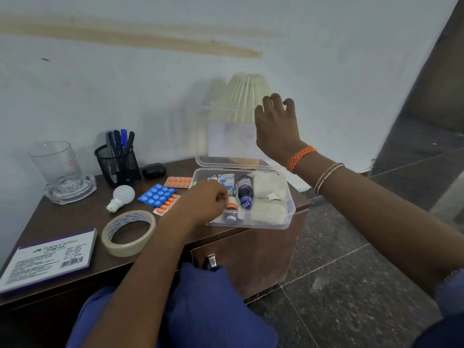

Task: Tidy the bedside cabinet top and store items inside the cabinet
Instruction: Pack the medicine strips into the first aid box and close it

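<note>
A clear plastic box (288, 217) stands on the brown cabinet top (62, 222), holding small bottles, a blue bottle (245, 190) and white gauze packs (268, 189). Its lid (226, 136) is raised upright. My right hand (276, 126) rests on the lid's right edge, fingers spread over its top. My left hand (203, 199) is at the box's front left, fingers curled around something small I cannot make out, beside an orange-labelled bottle (232, 205). Blue (157, 194) and orange (178, 182) pill strips lie left of the box.
On the cabinet top: a tape roll (129, 233), a bulb (121, 197), a stamp pad box (47, 258), a mesh pen holder (118, 164), a black earbud case (154, 170), a glass on an ashtray (62, 172). A lamp shade (244, 94) stands behind the lid. A drawer handle (212, 261) shows below.
</note>
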Tool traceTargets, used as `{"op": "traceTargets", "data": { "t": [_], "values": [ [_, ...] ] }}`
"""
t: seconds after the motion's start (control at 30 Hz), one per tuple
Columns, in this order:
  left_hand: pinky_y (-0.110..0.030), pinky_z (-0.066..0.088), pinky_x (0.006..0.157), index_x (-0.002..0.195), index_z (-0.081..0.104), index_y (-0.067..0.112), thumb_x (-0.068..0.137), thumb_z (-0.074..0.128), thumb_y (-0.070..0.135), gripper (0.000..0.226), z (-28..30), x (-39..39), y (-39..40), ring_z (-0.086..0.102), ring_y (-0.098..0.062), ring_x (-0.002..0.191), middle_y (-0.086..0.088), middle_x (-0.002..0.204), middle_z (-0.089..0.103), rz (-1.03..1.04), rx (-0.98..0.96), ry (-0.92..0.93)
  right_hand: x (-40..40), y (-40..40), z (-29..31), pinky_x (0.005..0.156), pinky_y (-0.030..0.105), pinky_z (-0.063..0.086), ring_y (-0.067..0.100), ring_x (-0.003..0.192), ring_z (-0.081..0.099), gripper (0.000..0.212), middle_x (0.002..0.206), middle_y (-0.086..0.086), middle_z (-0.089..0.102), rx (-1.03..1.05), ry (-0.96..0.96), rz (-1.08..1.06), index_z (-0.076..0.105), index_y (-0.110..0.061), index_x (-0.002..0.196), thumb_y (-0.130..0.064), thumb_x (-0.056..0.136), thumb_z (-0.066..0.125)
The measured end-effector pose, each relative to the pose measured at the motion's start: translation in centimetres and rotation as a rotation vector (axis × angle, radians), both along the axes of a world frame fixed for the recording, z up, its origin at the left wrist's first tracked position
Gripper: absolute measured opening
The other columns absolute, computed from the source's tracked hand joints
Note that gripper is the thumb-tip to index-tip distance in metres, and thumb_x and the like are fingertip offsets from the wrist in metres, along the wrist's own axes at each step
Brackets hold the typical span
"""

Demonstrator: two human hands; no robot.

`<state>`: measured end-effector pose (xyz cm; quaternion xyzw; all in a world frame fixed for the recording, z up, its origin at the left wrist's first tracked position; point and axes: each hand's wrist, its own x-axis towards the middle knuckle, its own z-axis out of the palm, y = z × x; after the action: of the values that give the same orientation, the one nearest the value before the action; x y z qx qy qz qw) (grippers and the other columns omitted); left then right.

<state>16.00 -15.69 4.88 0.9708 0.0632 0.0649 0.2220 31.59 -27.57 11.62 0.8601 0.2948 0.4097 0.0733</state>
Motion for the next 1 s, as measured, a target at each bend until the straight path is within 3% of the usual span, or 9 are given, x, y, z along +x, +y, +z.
{"op": "traceTargets", "data": {
  "t": [0.13, 0.3, 0.43, 0.53, 0.67, 0.8, 0.9, 1.0],
  "values": [
    [-0.027, 0.045, 0.064, 0.071, 0.061, 0.016, 0.087, 0.043, 0.011, 0.025, -0.2, -0.2, 0.6, 0.058, -0.019, 0.076, -0.008, 0.091, 0.067, 0.003, 0.034, 0.017, -0.3, 0.3, -0.4, 0.105, 0.051, 0.029, 0.036, 0.131, 0.036, 0.043, 0.133, 0.023, 0.047, -0.043, 0.053, -0.060, 0.054, 0.004, 0.119, -0.013, 0.080, 0.051],
    [-0.025, 0.041, 0.062, 0.072, 0.059, 0.018, 0.088, 0.043, 0.009, 0.025, -0.1, -0.4, 0.7, 0.055, -0.012, 0.069, -0.004, 0.088, 0.066, -0.013, 0.020, -0.001, -0.8, 0.7, -0.5, 0.108, 0.053, 0.025, 0.036, 0.136, 0.031, 0.054, 0.142, 0.024, 0.038, -0.047, 0.081, -0.113, 0.044, 0.006, 0.131, -0.017, 0.082, 0.051],
    [-0.018, 0.037, 0.060, 0.084, 0.068, 0.015, 0.086, 0.047, 0.006, 0.023, 0.4, -0.7, 1.2, 0.049, -0.006, 0.068, 0.006, 0.078, 0.056, 0.024, 0.027, -0.112, -1.5, 1.1, -0.3, 0.108, 0.054, 0.024, 0.037, 0.135, 0.032, 0.054, 0.142, 0.024, 0.039, 0.009, 0.049, -0.089, 0.046, 0.003, 0.129, -0.016, 0.080, 0.052],
    [-0.030, 0.046, 0.073, 0.091, 0.068, 0.016, 0.086, 0.048, 0.007, 0.023, 0.7, -1.2, 2.1, 0.053, -0.012, 0.081, 0.005, 0.086, 0.059, 0.067, -0.004, -0.197, -2.7, 1.5, 0.4, 0.107, 0.057, 0.024, 0.039, 0.132, 0.037, 0.047, 0.138, 0.025, 0.044, 0.063, 0.012, -0.012, 0.053, 0.000, 0.120, -0.010, 0.074, 0.054],
    [-0.027, 0.039, 0.061, 0.084, 0.067, 0.022, 0.089, 0.046, 0.012, 0.024, 1.5, -1.9, 3.8, 0.050, -0.007, 0.065, 0.012, 0.076, 0.055, 0.190, -0.008, -0.259, -5.2, 2.4, 1.0, 0.108, 0.059, 0.020, 0.041, 0.126, 0.042, 0.041, 0.129, 0.023, 0.051, 0.067, -0.013, 0.064, 0.059, -0.004, 0.106, 0.001, 0.066, 0.055],
    [-0.030, 0.046, 0.063, 0.080, 0.065, 0.028, 0.088, 0.046, 0.014, 0.025, 1.7, -2.9, 6.3, 0.056, -0.010, 0.065, 0.012, 0.073, 0.061, 0.319, -0.071, -0.344, -7.4, 4.1, 1.2, 0.107, 0.057, 0.023, 0.039, 0.110, 0.053, 0.036, 0.110, 0.017, 0.062, 0.115, -0.005, 0.171, 0.065, -0.007, 0.099, 0.003, 0.066, 0.055],
    [-0.039, 0.054, 0.074, 0.089, 0.065, 0.025, 0.091, 0.047, 0.016, 0.021, 2.0, -3.7, 7.6, 0.063, -0.014, 0.075, 0.003, 0.083, 0.069, 0.385, -0.146, -0.417, -8.6, 6.1, 1.2, 0.103, 0.045, 0.029, 0.031, 0.102, 0.056, 0.035, 0.104, 0.007, 0.065, 0.157, 0.212, 0.276, 0.067, -0.016, 0.099, 0.000, 0.073, 0.052],
    [-0.041, 0.055, 0.075, 0.098, 0.063, 0.024, 0.092, 0.048, 0.016, 0.019, 2.4, -4.4, 8.1, 0.063, -0.016, 0.076, -0.001, 0.087, 0.069, 0.492, -0.168, -0.535, -8.6, 8.6, 0.9, 0.086, 0.035, 0.048, 0.025, 0.095, 0.062, 0.031, 0.104, 0.005, 0.067, 0.313, 0.764, 0.399, 0.071, -0.021, 0.090, -0.004, 0.074, 0.052]
  ]
}}
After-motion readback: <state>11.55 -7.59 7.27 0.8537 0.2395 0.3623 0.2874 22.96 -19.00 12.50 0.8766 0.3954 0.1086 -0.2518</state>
